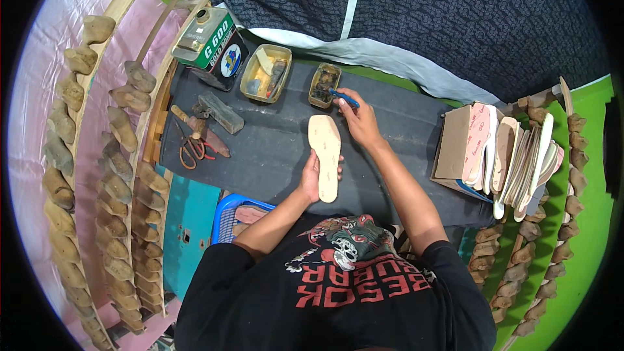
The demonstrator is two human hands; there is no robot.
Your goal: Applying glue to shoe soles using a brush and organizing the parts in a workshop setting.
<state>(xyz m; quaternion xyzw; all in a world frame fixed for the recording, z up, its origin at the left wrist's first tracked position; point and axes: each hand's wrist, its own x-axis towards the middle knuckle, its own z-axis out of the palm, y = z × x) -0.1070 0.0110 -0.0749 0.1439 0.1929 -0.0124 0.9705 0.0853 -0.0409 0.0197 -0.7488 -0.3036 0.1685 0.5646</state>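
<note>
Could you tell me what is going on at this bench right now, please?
A person sits at a dark work surface. The left hand holds a tan shoe insole flat on it. The right hand holds a blue-handled brush at a small glue tin. Scissors lie to the left, stacked insoles to the right.

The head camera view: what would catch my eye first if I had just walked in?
Probably the pale shoe insole at the centre of the dark work mat, steadied by the left hand while the right hand holds a blue-handled brush beside a small glue tin. Next, the curved racks of wooden shoe lasts down the left side, and the stack of insoles standing on edge at the right.
</note>
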